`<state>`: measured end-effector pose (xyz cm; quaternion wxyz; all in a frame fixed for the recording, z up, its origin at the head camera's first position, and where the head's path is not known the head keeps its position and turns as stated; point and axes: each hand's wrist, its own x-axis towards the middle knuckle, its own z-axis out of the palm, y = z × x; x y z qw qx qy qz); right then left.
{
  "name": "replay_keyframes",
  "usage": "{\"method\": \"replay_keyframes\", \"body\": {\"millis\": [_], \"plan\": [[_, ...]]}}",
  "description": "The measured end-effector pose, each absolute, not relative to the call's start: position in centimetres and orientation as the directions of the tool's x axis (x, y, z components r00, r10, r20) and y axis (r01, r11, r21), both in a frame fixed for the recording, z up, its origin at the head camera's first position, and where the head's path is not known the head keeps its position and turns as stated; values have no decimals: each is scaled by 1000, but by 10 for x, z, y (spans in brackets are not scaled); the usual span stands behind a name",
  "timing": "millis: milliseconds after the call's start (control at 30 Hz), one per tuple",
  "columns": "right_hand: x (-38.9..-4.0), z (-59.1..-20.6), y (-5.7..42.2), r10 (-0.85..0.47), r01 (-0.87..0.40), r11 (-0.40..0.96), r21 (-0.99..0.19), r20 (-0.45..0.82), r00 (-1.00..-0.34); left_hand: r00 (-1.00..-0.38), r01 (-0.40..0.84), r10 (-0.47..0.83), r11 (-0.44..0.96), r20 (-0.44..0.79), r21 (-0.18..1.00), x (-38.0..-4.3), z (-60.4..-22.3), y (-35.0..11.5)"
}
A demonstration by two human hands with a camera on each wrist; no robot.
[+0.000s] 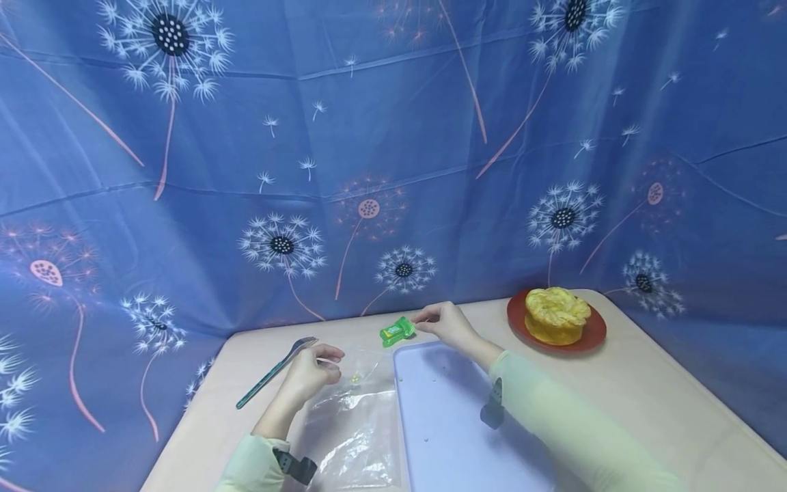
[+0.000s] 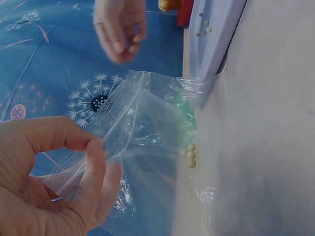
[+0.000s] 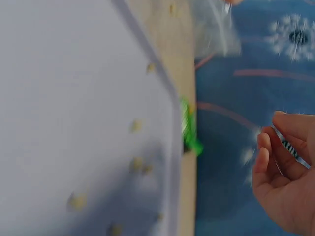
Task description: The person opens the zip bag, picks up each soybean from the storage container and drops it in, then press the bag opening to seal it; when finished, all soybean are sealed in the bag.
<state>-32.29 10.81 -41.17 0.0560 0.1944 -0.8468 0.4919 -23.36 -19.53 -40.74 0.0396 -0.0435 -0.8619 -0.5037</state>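
Observation:
My left hand (image 1: 307,372) pinches the zip-top edge of a clear plastic bag (image 1: 359,444). Inside the bag, several small pale yellow balls (image 2: 191,155) sit together near its lower side. My right hand (image 1: 451,326) is over the far edge of a white tray (image 1: 455,430), its fingers loosely bent; no held thing shows between them in the right wrist view. More such balls (image 3: 137,125) lie scattered on the tray. Close to the right fingertips in the head view is a small green packet (image 1: 395,333), lying on the table just beyond the tray.
A fork with a teal handle (image 1: 270,378) lies left of the bag. At the back right, a red plate (image 1: 516,321) bears a round yellow bread (image 1: 556,321). A blue dandelion-print cloth (image 1: 399,137) hangs behind the table (image 1: 664,389).

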Motion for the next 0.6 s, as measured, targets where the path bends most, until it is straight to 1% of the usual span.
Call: {"method": "replay_keyframes", "body": {"millis": [133, 300, 500, 600], "plan": [[-330, -431, 133, -217, -354, 510, -784, 281, -935, -993, 114, 35, 497, 112, 861, -232, -407, -195], [-331, -457, 154, -187, -326, 573, -752, 267, -945, -994, 111, 33, 494, 109, 863, -232, -407, -195], [-327, -472, 163, -160, -309, 628, -715, 269, -950, -994, 107, 33, 497, 105, 861, -235, -411, -196], [-328, -477, 165, -123, -265, 652, -711, 246, -961, -994, 109, 35, 502, 106, 858, -235, -411, -197]]}}
